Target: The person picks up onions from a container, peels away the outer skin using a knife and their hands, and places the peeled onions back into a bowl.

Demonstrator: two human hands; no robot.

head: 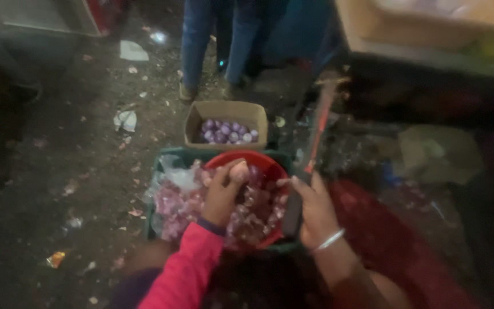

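My left hand (223, 191), in a pink sleeve, holds an onion (239, 170) over a red bowl (270, 167) filled with onion peels. My right hand (314, 207), with a silver bangle on the wrist, grips a dark-handled knife (292, 213) at the bowl's right rim. The bowl rests in a green crate (166, 155) that also holds pink peels and a clear plastic bag. The picture is blurred, so the knife's blade is hard to make out.
A cardboard box (226, 112) with several peeled purple onions stands just beyond the crate. A person's legs in blue jeans (194, 40) stand behind it. Litter and peels lie on the dark ground at left. A red cloth (395, 240) and a stall counter are at right.
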